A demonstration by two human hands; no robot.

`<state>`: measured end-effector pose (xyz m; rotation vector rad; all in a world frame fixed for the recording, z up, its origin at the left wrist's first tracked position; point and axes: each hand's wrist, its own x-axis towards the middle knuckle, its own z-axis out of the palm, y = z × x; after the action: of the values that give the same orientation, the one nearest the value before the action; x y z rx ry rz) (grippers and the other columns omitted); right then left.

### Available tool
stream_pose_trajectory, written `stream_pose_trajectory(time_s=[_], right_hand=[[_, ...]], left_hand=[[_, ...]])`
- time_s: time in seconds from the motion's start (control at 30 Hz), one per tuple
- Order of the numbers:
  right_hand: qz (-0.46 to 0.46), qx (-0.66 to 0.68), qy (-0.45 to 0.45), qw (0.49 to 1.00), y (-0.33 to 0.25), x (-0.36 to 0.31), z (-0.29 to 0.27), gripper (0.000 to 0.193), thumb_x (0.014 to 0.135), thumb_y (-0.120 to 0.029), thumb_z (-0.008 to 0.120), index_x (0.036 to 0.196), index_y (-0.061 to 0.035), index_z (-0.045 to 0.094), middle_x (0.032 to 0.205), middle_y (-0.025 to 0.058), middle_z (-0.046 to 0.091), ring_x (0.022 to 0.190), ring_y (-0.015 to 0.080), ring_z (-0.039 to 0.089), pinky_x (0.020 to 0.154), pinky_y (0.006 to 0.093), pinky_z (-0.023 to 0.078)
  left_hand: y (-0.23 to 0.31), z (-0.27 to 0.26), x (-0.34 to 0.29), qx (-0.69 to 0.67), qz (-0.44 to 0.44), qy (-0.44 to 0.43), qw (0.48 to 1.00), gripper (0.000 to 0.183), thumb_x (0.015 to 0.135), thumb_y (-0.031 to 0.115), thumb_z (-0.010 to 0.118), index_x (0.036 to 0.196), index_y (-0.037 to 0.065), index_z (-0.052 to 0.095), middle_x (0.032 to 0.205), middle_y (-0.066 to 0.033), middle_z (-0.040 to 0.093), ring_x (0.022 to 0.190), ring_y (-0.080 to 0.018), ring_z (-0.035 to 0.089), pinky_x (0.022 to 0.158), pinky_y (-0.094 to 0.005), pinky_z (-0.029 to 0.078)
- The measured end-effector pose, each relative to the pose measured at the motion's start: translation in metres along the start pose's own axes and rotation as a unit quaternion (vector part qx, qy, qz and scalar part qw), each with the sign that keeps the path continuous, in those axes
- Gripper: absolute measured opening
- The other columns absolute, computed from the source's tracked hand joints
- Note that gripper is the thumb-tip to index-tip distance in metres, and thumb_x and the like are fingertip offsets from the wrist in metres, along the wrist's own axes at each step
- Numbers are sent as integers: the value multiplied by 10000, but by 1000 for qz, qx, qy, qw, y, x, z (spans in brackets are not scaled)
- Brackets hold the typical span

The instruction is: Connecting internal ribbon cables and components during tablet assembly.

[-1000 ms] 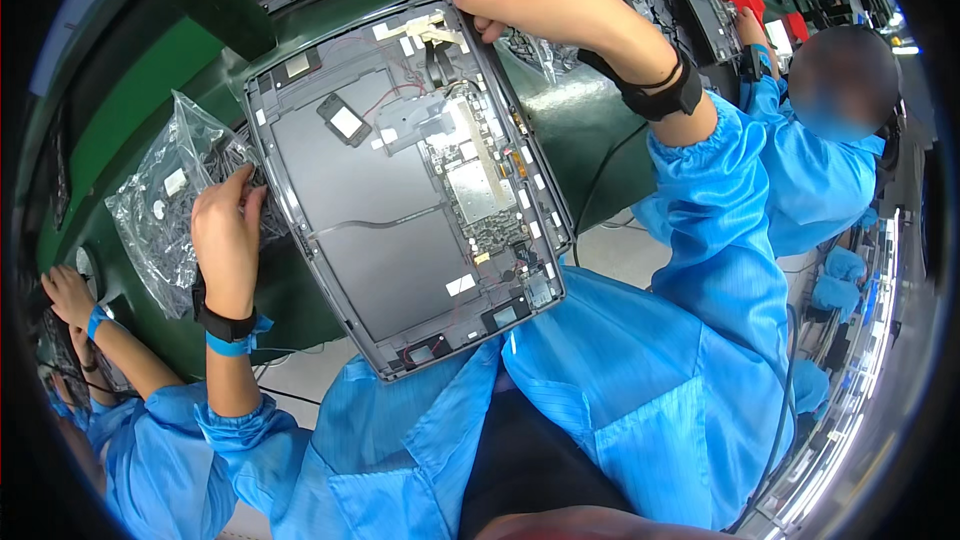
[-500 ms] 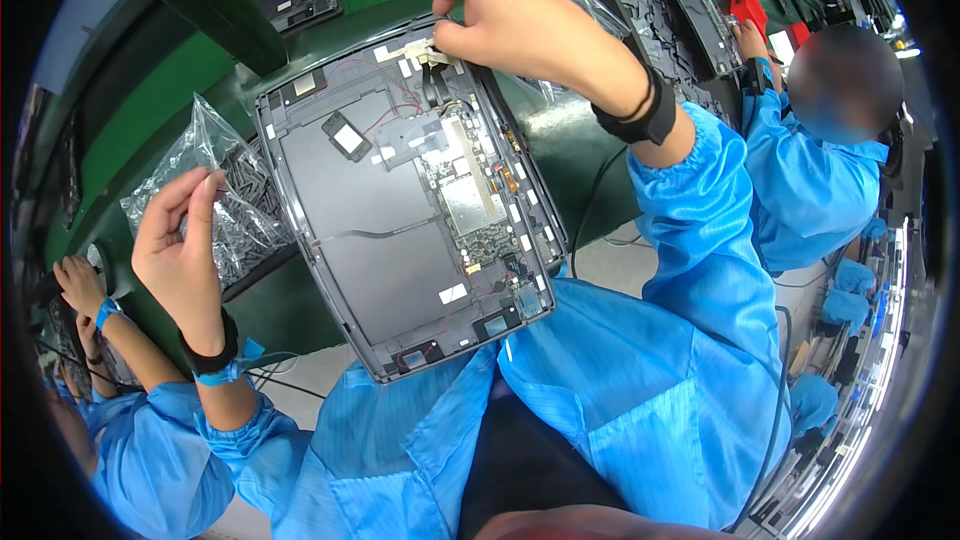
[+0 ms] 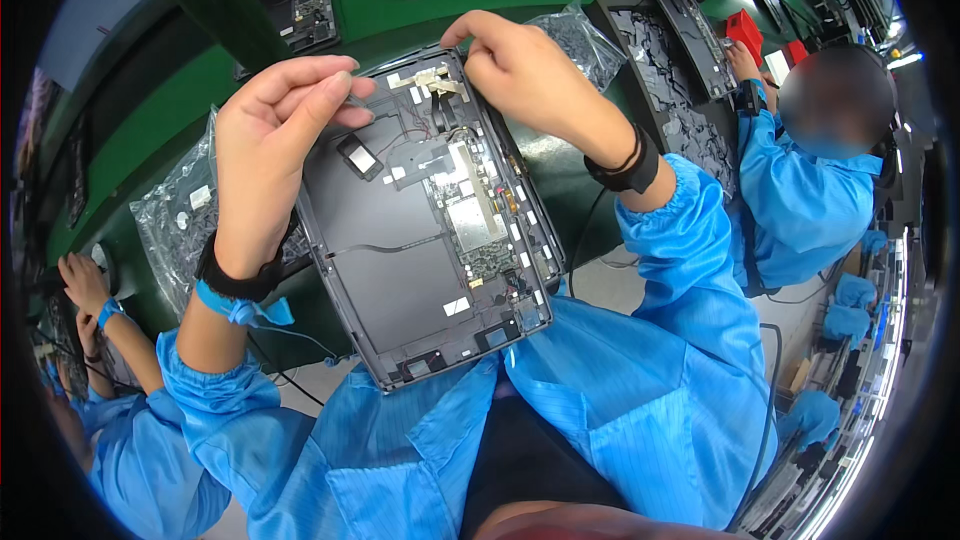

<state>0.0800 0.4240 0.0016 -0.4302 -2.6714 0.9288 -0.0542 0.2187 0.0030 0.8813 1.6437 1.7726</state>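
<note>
In front of me a dark grey laptop case (image 3: 385, 270) lies tilted, its inside facing up. It carries a circuit board (image 3: 475, 215), a thin dark ribbon cable (image 3: 385, 246) and a small black part with a white label (image 3: 358, 157). My left hand (image 3: 290, 125) hovers over the case's far left corner, thumb and fingertips pinched together; what they hold, if anything, is too small to make out. At the far right corner, my right hand (image 3: 510, 70) has its fingers curled onto the case's rim, the thumb partly hidden.
A clear plastic bag of small dark parts (image 3: 180, 220) lies left of the case, another bag (image 3: 585, 45) behind it. A tray of dark pieces (image 3: 670, 90) stands to the right. A green post (image 3: 215, 0) rises at the far left. Co-workers sit on both sides.
My left hand has moved from above the plastic bag, right and away from me, to the case's far left corner. My right hand has shifted slightly nearer and right along the rim.
</note>
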Motion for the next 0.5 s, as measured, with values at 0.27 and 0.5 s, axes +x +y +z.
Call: stream_pose_trajectory(time_s=[0.27, 0.5], right_hand=[[-51, -91, 51, 993, 6, 9, 20, 211, 801, -114, 556, 964, 6, 614, 750, 218, 657, 744, 408, 651, 700, 488, 516], [-148, -120, 143, 971, -1, 2, 21, 133, 781, -88, 619, 908, -47, 610, 742, 119, 629, 655, 313, 633, 595, 417, 502]], left_hand=[[-9, -3, 10, -60, -78, -6, 995, 321, 961, 180, 615, 1218, -12, 592, 1027, -103, 706, 836, -128, 685, 839, -257, 506], [3, 3, 4, -41, -89, -16, 995, 336, 959, 185, 621, 1233, -8, 588, 988, -101, 715, 835, -135, 689, 833, -260, 507]])
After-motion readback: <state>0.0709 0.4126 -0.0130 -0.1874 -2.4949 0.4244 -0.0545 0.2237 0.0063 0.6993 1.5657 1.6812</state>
